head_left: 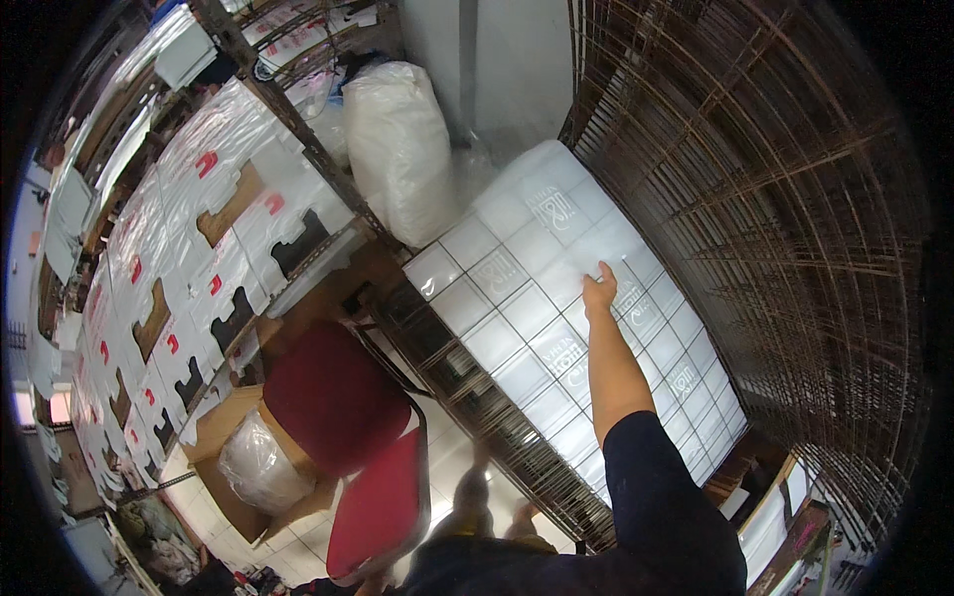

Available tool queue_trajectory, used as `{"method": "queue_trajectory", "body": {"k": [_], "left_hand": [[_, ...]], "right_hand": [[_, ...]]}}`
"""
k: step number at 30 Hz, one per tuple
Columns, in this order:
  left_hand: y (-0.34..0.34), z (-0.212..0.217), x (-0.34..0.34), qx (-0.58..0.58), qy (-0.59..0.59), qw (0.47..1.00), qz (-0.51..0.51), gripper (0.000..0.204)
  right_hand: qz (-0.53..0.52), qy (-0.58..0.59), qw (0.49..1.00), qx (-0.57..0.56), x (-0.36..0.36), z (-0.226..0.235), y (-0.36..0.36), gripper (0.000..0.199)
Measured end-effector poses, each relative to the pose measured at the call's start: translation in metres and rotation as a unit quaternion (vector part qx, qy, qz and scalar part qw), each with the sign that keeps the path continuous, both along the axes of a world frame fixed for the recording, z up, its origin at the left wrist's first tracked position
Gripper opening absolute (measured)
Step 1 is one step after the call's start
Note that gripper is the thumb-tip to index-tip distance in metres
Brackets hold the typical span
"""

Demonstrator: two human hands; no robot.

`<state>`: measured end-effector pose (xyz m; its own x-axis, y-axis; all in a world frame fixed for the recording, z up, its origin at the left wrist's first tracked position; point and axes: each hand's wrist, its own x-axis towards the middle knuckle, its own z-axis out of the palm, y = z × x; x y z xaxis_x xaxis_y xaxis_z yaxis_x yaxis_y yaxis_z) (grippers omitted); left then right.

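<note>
My right hand (599, 288) reaches forward with its arm stretched out, its fingers resting flat on top of a stack of white clear-wrapped packs (517, 308). The packs lie in rows on a wire rack (517, 447). The hand grips nothing that I can see. My left hand is out of view. My dark sleeve (666, 507) fills the lower right.
A red padded chair (348, 417) stands at lower centre beside an open cardboard box (234, 497) holding a clear bag. A tall white bag (397, 149) leans at the back. White flat cartons (179, 258) fill shelves on the left. Wire mesh racks (765, 219) rise on the right.
</note>
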<state>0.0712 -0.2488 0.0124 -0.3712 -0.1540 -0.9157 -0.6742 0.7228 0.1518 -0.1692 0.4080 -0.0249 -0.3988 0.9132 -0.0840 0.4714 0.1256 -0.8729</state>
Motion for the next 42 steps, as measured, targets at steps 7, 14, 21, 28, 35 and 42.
{"method": "queue_trajectory", "body": {"k": [7, 14, 21, 28, 35, 42], "left_hand": [[0.003, 0.003, -0.014, -0.007, -0.011, 1.000, -0.003, 0.049], [0.004, 0.005, -0.021, -0.008, -0.014, 1.000, -0.003, 0.049], [0.003, 0.009, -0.020, -0.009, -0.013, 1.000, 0.000, 0.050], [-0.008, 0.016, -0.013, -0.016, -0.013, 1.000, -0.002, 0.050], [-0.016, 0.012, -0.010, 0.002, 0.010, 1.000, -0.020, 0.051], [0.009, -0.011, -0.018, 0.066, 0.044, 0.995, -0.058, 0.051]], "right_hand": [[-0.046, 0.028, 0.996, -0.065, -0.002, -0.028, 0.032, 0.055], [-0.070, -0.009, 0.997, -0.040, 0.003, -0.026, 0.029, 0.053], [-0.093, -0.115, 0.988, 0.052, 0.007, -0.026, 0.021, 0.049], [-0.064, -0.144, 0.986, 0.061, 0.021, -0.024, 0.029, 0.049], [-0.051, -0.116, 0.983, 0.129, 0.047, -0.009, -0.005, 0.052], [0.177, -0.101, 0.975, 0.086, 0.199, 0.046, -0.108, 0.045]]}}
